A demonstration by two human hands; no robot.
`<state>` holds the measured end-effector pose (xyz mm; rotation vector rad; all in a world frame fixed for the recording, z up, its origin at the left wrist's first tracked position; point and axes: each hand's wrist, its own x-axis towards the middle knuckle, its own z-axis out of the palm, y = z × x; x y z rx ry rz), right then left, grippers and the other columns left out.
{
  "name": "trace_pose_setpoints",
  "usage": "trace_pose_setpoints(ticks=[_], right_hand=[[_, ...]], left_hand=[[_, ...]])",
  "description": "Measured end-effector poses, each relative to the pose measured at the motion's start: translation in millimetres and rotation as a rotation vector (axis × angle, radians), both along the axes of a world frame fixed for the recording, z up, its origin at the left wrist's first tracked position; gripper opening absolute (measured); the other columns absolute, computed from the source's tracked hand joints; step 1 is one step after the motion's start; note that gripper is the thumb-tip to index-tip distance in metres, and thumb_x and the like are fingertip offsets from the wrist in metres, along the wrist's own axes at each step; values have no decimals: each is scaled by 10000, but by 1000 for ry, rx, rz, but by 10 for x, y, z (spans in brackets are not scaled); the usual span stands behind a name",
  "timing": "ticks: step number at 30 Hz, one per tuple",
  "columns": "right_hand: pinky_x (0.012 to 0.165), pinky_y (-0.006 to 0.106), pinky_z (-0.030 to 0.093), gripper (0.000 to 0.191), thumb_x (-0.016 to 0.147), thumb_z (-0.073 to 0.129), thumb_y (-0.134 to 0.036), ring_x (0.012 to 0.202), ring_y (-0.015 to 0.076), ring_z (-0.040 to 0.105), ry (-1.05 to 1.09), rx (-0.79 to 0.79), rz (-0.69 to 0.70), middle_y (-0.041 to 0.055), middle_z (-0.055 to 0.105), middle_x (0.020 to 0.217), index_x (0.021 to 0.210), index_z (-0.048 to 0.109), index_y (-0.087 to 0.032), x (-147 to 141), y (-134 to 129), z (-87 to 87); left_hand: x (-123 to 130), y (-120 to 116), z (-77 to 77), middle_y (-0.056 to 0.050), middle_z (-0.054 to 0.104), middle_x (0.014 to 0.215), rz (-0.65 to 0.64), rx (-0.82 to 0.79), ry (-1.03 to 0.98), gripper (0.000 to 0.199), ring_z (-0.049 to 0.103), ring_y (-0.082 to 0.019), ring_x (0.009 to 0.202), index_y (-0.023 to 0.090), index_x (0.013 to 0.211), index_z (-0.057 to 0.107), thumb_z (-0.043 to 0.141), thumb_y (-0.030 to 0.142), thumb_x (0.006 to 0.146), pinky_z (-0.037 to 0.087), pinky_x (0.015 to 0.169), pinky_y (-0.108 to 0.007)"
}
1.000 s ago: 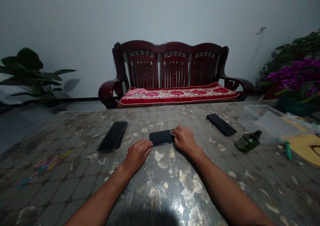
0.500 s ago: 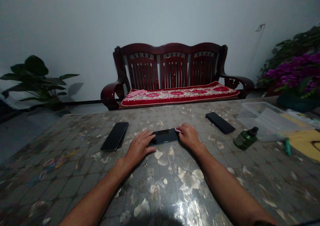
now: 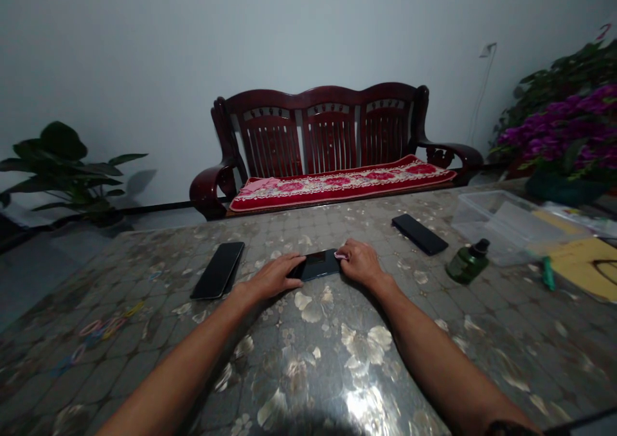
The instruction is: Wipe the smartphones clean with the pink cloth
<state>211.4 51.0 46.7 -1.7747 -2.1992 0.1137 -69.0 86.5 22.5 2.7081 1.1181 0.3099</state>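
Observation:
A dark smartphone (image 3: pixel 317 266) lies flat and crosswise on the table in front of me, between my hands. My left hand (image 3: pixel 277 275) grips its left end, fingers over the far edge and top, thumb at the near edge. At the right end, my right hand (image 3: pixel 359 261) is closed around a small pale pink cloth (image 3: pixel 341 256), pressed against the phone; most of the cloth is hidden in the fingers. Another black phone (image 3: pixel 218 270) rests to the left of my left hand. A dark, flat phone-like slab (image 3: pixel 419 234) lies farther off to the right.
On the right stand a green pump bottle (image 3: pixel 467 262) and a clear plastic box (image 3: pixel 511 224), beside yellow sheets (image 3: pixel 585 265). Coloured rubber bands (image 3: pixel 113 323) lie on the left of the patterned table (image 3: pixel 308 352). Beyond its far edge is a wooden bench (image 3: pixel 332 134).
My left hand has flattened, its fingers reaching slightly farther over the phone. My right hand keeps the cloth at the right end. The whole view has shifted a little.

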Motion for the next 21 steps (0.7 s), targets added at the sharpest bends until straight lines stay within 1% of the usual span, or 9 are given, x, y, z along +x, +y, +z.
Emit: trace_pose_setpoints(ticks=[3,6,9,12,14,17,19,21], right_hand=[[806,278,388,279,819,554,-162,904,191,622,9,8,44,47,711,971,961,781,-242,-10,-7,-6],[799,280,383,270,842,546,-184,892,190,619,22,25,26,48,708,969,965,779,-246,-23,-11,-27],[791,282,380,278,870,529,-203,888,189,614,27,49,-24,55,698,990,1001,770,-251,-26,-2,-61],[790,284,376,282,881,515,-198,898,189,609,16,63,-34,58,689,989,1003,764,-250,-32,5,-81],[790,286,374,279,874,522,-190,897,191,604,1,51,-12,64,684,990,1001,764,-242,-48,-2,-76],[800,294,371,270,837,546,-165,904,197,600,-12,45,70,66,682,969,982,764,-228,-88,-27,-53],[811,300,365,264,819,552,-151,915,200,598,-8,54,127,58,682,941,953,766,-228,-115,-44,-43],[814,305,361,259,814,556,-150,917,203,596,-1,67,138,56,680,927,942,768,-228,-129,-49,-48]], left_hand=[[20,-46,37,-146,592,1399,-8,41,-15,568,583,-286,1258,193,1363,569,721,353,840,467,1054,-413],[42,-113,52,-139,615,1370,9,72,-20,530,598,-287,1231,192,1341,585,709,325,843,481,1042,-408],[69,-189,64,-143,633,1340,60,99,-32,507,610,-299,1209,188,1318,602,705,303,835,489,1032,-412],[119,-269,119,-154,631,1339,135,80,-13,494,604,-318,1213,170,1308,608,694,290,837,480,1040,-438],[166,-319,184,-151,615,1362,178,32,24,497,587,-316,1236,161,1319,600,682,285,845,460,1061,-435],[236,-382,280,-142,592,1393,248,-38,81,514,557,-298,1275,150,1344,580,665,289,857,430,1091,-396],[273,-415,315,-133,591,1396,293,-55,99,518,549,-289,1286,153,1351,575,658,294,859,418,1098,-375],[300,-446,324,-130,598,1387,333,-51,103,518,547,-287,1289,156,1350,575,655,296,858,415,1098,-364]])
